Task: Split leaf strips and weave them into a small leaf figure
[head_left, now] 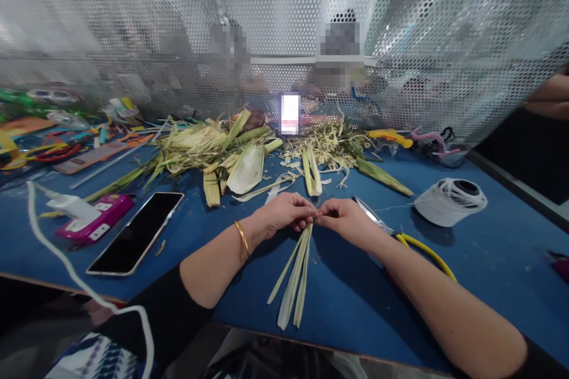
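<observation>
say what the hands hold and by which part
Pale leaf strips, by their gathered end, in the left hand; what the right hand pinches there is unclear.

Three leaf strips point(288, 302), one thread spool point(435, 207), one gold bangle point(242, 238), one magenta power strip point(109, 220).

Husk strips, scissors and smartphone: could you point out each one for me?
Husk strips point(288, 298): head view, near the lower end of the middle strip.
Scissors point(425, 247): head view, on the yellow handle.
Smartphone point(137, 234): head view, on the dark screen.
</observation>
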`<state>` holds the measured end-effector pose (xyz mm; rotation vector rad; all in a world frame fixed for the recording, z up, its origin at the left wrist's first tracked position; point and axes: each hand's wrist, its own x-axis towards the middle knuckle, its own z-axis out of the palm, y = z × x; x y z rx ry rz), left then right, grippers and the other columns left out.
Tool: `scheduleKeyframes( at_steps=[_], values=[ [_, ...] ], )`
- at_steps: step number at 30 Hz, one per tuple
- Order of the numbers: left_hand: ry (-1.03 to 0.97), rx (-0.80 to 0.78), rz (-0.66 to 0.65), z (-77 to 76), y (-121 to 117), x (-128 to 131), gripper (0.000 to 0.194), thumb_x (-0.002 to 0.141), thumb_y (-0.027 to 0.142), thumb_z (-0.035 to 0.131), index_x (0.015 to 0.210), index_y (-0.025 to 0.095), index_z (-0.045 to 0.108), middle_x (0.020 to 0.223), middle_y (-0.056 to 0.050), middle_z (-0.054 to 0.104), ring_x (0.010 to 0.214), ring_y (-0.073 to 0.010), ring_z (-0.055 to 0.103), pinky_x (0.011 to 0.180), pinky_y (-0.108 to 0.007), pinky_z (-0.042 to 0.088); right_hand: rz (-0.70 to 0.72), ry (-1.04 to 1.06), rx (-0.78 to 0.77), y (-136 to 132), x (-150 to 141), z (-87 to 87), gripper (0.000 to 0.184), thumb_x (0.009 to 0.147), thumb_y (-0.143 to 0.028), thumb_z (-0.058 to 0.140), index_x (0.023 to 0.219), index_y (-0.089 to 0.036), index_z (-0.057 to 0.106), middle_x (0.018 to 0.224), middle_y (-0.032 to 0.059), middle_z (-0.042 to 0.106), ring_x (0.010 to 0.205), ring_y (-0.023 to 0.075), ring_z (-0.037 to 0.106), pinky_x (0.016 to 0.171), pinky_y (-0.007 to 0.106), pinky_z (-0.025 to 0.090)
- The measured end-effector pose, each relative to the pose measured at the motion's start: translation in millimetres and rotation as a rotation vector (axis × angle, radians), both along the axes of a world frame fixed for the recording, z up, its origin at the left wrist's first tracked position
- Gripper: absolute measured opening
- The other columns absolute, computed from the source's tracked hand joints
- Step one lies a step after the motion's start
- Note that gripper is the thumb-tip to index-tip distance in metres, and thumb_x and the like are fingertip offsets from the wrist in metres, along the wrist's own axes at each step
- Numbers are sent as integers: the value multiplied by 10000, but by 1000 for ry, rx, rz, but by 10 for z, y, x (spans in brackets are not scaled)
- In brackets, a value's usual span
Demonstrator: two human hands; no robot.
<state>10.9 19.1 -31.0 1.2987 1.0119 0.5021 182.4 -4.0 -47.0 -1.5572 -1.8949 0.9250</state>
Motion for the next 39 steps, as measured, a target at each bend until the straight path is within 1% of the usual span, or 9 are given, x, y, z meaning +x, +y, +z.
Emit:
scheduleKeyframes(
  at_steps=[5, 8, 14, 19, 28, 32, 35, 37, 39],
  values=[
    [17, 8, 90, 2, -5, 14, 71, 751, 189, 650, 720, 130, 623, 588, 16, 610, 479, -47, 494, 485, -178, 385, -66, 128, -153, -15, 3, 108, 122, 698, -285, 570, 663, -175, 609, 520, -60, 466, 487, 89, 357, 478, 227, 259],
    [25, 31, 130, -2, -13, 17, 66, 710, 172, 678, 724, 127, 632, 570, 21, 597, 474, -52, 494, 464, -175, 387, -23, 145, -166, -22, 8, 134, 120, 698, -287, 580, 669, -174, 607, 529, -60, 477, 483, 86, 364, 476, 225, 266],
    [13, 47, 130, -5, -8, -5, 97, 636, 171, 714, 705, 127, 663, 582, 13, 595, 493, -61, 501, 443, -169, 381, 202, -75, -43, -3, 111, 152, 74, 722, -258, 606, 724, -188, 630, 664, -20, 580, 606, 125, 500, 570, 240, 358],
    [35, 52, 131, -4, 5, -10, 111, 629, 188, 733, 685, 133, 655, 589, 9, 604, 479, -57, 497, 424, -163, 362, 142, -456, 91, 43, 202, 157, 97, 696, -175, 656, 788, -207, 664, 789, 16, 629, 716, 166, 561, 612, 255, 355],
    [27, 60, 131, -12, 8, -9, 98, 636, 185, 717, 676, 134, 643, 590, 12, 603, 474, -58, 496, 414, -168, 359, 202, -458, 173, 5, 184, 84, 136, 728, -105, 553, 694, -202, 643, 744, 27, 644, 668, 155, 551, 600, 252, 346],
    [9, 42, 120, -2, 4, -28, 85, 637, 182, 700, 678, 134, 642, 594, 14, 595, 477, -55, 490, 415, -167, 351, 128, -427, 198, 234, 332, 218, 117, 744, -155, 562, 662, -207, 627, 641, 1, 633, 599, 147, 549, 554, 240, 377],
    [3, 36, 113, 5, -1, -40, 85, 634, 181, 697, 681, 135, 643, 597, 16, 596, 480, -57, 489, 419, -171, 347, -36, -412, 255, 523, 487, 360, 141, 778, -157, 524, 714, -191, 645, 644, 27, 654, 609, 174, 593, 589, 267, 433],
    [3, 31, 110, 8, -1, -46, 87, 634, 188, 699, 683, 138, 646, 599, 15, 597, 487, -59, 492, 427, -174, 346, -187, -419, 339, 658, 546, 420, 210, 769, -96, 489, 870, -151, 665, 805, 107, 691, 782, 245, 636, 718, 343, 459],
    [5, 23, 105, 14, 4, -51, 94, 633, 200, 706, 684, 142, 652, 602, 12, 601, 494, -61, 497, 436, -178, 345, -300, -441, 485, 684, 537, 423, 376, 727, -29, 481, 1059, -115, 635, 1071, 183, 659, 1044, 319, 586, 893, 442, 408]
  ],
)
